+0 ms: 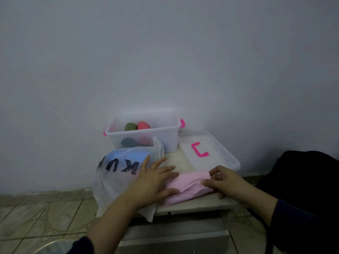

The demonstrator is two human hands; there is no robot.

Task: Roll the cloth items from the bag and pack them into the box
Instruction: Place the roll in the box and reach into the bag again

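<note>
Pink cloth (187, 187): lies partly rolled across the front edge of a small pale table (183, 160), lower centre of the frame. Left hand (154, 180): flat, fingers spread, palm pressing the cloth's left end, gripping nothing. Right hand (223, 182): fingers and thumb pinched closed on the cloth's right end.

White plastic bag (117, 180): dark lettering, left of the cloth, slumped over the table's left edge, touching the left hand; something pale blue shows through its top.

Clear box (143, 132): pink latches, open, at the back of the table against the wall, centre of the frame. Holds a green roll (130, 127) and a red roll (143, 125) side by side; a darker roll (129, 142) shows through the front wall.

Lid (207, 151): clear, pink handle, lying flat right of the box.
</note>
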